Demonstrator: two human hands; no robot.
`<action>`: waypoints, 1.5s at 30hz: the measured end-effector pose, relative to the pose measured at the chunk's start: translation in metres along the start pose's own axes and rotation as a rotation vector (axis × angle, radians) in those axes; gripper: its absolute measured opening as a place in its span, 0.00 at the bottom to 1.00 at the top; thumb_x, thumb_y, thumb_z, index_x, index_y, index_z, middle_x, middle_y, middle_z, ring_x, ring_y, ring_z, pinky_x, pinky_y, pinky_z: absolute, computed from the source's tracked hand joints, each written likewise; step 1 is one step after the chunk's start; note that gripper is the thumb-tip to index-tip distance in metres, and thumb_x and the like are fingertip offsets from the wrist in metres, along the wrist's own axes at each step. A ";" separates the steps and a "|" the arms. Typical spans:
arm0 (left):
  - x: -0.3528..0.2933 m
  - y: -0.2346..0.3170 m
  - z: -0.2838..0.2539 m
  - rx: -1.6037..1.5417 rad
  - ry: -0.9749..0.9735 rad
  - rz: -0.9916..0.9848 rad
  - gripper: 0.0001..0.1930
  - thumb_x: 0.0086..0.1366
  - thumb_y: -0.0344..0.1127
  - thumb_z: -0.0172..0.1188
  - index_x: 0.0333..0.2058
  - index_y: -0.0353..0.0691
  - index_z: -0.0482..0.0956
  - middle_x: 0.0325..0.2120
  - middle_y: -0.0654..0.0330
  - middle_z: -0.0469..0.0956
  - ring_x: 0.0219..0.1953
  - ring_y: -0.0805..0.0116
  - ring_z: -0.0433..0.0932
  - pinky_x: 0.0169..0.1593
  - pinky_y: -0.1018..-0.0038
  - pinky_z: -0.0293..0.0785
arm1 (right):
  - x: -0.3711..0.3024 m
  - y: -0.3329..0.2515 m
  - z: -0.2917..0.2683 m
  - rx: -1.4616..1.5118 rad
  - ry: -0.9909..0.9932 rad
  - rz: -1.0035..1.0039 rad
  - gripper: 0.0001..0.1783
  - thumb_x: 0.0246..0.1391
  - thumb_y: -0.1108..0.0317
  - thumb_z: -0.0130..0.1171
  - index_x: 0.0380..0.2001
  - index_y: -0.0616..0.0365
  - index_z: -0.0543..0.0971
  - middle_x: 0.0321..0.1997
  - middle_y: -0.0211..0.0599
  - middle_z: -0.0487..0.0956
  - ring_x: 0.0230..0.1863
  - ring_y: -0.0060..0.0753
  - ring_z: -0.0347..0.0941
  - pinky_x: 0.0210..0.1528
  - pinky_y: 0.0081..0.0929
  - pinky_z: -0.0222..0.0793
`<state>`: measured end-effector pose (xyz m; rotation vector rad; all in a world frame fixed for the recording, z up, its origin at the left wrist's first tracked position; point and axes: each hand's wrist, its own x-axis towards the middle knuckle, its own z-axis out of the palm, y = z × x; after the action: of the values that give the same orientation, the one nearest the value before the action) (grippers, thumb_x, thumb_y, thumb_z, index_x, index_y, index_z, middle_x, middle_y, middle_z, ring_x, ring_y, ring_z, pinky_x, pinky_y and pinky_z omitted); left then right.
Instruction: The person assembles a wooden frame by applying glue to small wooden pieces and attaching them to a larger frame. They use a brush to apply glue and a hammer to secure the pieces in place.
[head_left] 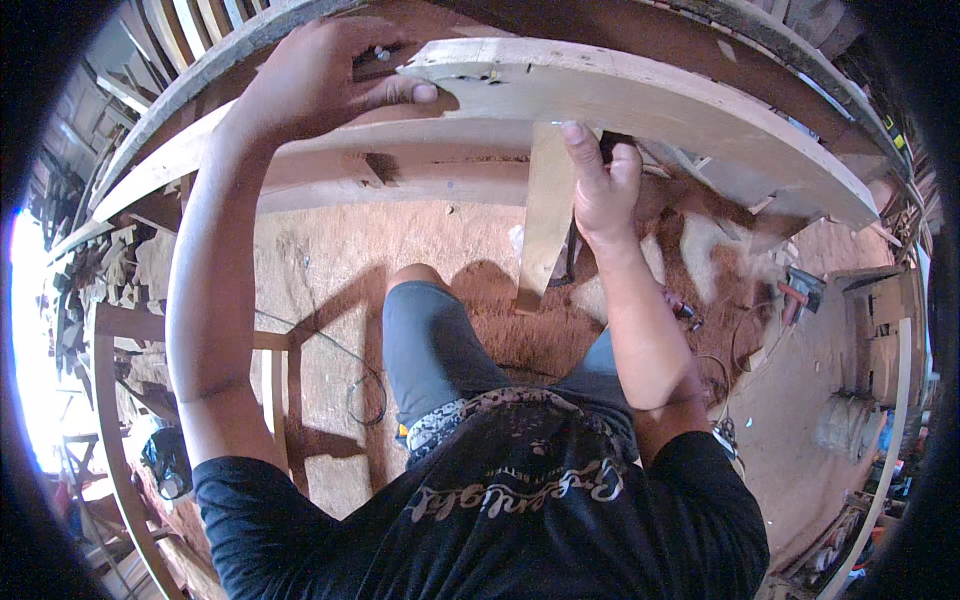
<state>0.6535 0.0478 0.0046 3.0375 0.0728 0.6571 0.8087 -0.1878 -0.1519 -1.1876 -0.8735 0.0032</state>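
A long, pale wooden board [680,95] lies across the far side of my work, its bow partly from the lens. My left hand [320,85] grips its left part, thumb along the near face and fingers over the top edge. A small shiny metal piece [382,53] shows beside those fingers; its kind is unclear. Beneath the board's middle, a short wooden slat [545,210] extends down toward me. Around the slat's upper right side my right hand [607,190] is closed, its thumb up near the board's lower edge. Part of its grip is hidden.
A hammer-like tool [795,300] lies on the floor at right. A dark cable [370,390] curls near my left leg. Wooden frames [110,420] stand at left, before stacked offcuts [100,270]. Another curved frame piece [895,440] stands at right.
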 end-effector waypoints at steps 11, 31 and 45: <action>-0.012 0.017 0.015 0.367 0.183 0.087 0.35 0.41 0.48 0.81 0.50 0.46 0.79 0.41 0.62 0.81 0.44 0.58 0.80 0.47 0.61 0.80 | -0.003 0.019 0.006 -0.033 0.131 -0.048 0.24 0.58 0.54 0.74 0.44 0.64 0.78 0.41 0.34 0.83 0.43 0.25 0.76 0.49 0.27 0.72; 0.028 -0.010 -0.077 -0.089 -0.060 0.074 0.33 0.47 0.55 0.78 0.42 0.32 0.82 0.31 0.57 0.80 0.33 0.68 0.77 0.36 0.68 0.73 | -0.024 0.004 0.019 0.113 0.052 -0.049 0.32 0.57 0.59 0.74 0.59 0.62 0.74 0.53 0.38 0.82 0.53 0.28 0.78 0.59 0.29 0.72; 0.013 -0.009 -0.069 0.073 -0.092 0.133 0.39 0.47 0.56 0.79 0.50 0.31 0.81 0.33 0.54 0.81 0.36 0.59 0.82 0.40 0.65 0.78 | -0.035 -0.015 0.020 0.123 0.039 -0.010 0.27 0.60 0.59 0.72 0.55 0.61 0.76 0.50 0.36 0.83 0.51 0.27 0.77 0.57 0.29 0.71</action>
<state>0.6364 0.0591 0.0727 3.1592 -0.1110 0.5320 0.7672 -0.1933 -0.1587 -1.0646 -0.8335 0.0254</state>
